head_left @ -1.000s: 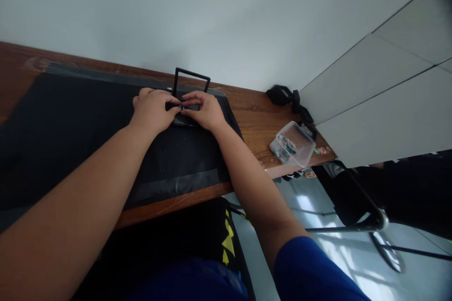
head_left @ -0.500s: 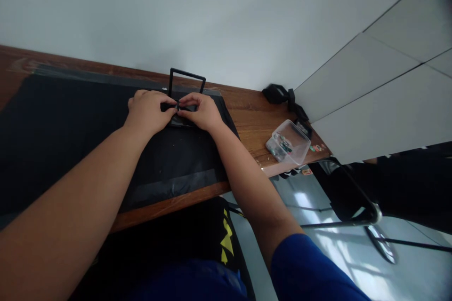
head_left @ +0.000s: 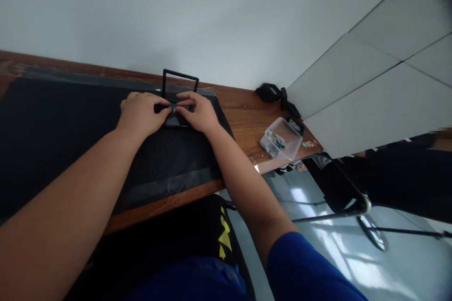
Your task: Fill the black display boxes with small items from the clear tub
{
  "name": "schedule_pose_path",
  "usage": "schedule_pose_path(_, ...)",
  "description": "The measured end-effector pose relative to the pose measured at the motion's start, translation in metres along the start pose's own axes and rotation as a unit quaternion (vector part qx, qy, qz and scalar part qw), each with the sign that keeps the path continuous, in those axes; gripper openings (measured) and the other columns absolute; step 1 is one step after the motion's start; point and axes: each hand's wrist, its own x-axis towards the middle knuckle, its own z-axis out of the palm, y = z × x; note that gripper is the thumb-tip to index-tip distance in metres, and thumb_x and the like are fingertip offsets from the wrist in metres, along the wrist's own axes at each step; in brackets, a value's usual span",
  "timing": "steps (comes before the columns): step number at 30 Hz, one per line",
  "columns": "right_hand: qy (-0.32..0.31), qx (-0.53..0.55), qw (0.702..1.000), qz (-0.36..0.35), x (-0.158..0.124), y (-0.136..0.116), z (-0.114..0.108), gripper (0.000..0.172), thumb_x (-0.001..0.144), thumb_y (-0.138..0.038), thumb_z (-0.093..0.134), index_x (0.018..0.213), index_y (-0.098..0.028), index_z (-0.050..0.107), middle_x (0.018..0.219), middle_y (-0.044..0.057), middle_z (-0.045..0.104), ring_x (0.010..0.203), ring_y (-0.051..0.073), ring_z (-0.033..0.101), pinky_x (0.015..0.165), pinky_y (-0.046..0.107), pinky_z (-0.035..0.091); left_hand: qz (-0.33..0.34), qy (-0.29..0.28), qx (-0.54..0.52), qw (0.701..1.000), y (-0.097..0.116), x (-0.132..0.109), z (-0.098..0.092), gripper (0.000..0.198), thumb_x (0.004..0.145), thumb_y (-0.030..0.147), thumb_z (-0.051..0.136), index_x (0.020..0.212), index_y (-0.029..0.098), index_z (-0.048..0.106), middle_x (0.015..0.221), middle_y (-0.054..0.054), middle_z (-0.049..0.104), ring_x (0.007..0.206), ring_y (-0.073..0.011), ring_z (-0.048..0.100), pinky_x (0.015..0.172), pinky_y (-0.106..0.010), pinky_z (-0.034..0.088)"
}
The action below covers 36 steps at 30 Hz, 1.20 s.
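A black case [head_left: 175, 120] with a flat, glossy base lies on the black table cover, its thin frame-like lid [head_left: 181, 74] standing raised at the back. Over the base, my left hand [head_left: 141, 114] comes in from the left, thumb and index finger bent in a pinch. My right hand [head_left: 199, 112] faces it from the right, thumb and index also pinched, other fingers loosely curled. Small pale specks show at the fingertips, too small to name. A narrow gap separates the two hands.
On the wooden tabletop [head_left: 240, 115] to the right stands a clear plastic box [head_left: 282, 138] with small mixed pieces inside. Black angular objects [head_left: 268, 92] sit against the wall, and small coloured rings [head_left: 310, 144] lie near the right edge. Another person's dark clothing shows at far right.
My hands have drawn slightly apart; before, their fingertips met over the case. The whole view has shifted a little, so the scene sits further left.
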Motion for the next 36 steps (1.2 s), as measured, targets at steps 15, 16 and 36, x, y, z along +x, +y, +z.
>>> schedule_pose_path(15, 0.181, -0.359, 0.901, 0.161, -0.148, 0.005, -0.234, 0.045, 0.106, -0.035, 0.058, 0.146, -0.016, 0.065, 0.117, 0.014, 0.084, 0.088, 0.022, 0.074, 0.086, 0.035, 0.058, -0.013, -0.066, 0.000, 0.998, 0.002, 0.000, -0.007, 0.069, 0.092, 0.070, 0.057, 0.134, 0.021, 0.081, 0.149, -0.022, 0.071, 0.145, -0.0560, 0.051, 0.115, -0.072, 0.044)
schedule_pose_path(16, 0.142, -0.393, 0.884, 0.207, -0.150, 0.014, -0.248, 0.044, 0.107, -0.030, 0.055, 0.147, -0.014, 0.065, 0.122, 0.015, 0.084, 0.098, 0.023, 0.076, 0.091, 0.034, 0.057, -0.014, -0.069, 0.007, 0.997, 0.003, 0.000, -0.007, 0.070, 0.091, 0.072, 0.056, 0.133, 0.021, 0.081, 0.148, -0.022, 0.072, 0.144, -0.0559, 0.051, 0.114, -0.072, 0.044)
schedule_pose_path(36, -0.110, -0.513, 0.786, 0.327, -0.142, 0.070, -0.233, 0.022, 0.098, -0.023, 0.071, 0.114, -0.020, 0.086, 0.130, 0.016, 0.084, 0.121, 0.031, 0.078, 0.094, 0.034, 0.058, 0.000, -0.077, 0.000, 0.997, -0.004, 0.002, -0.004, 0.070, 0.089, 0.072, 0.061, 0.134, 0.022, 0.081, 0.148, -0.018, 0.072, 0.140, -0.0550, 0.054, 0.112, -0.068, 0.048)
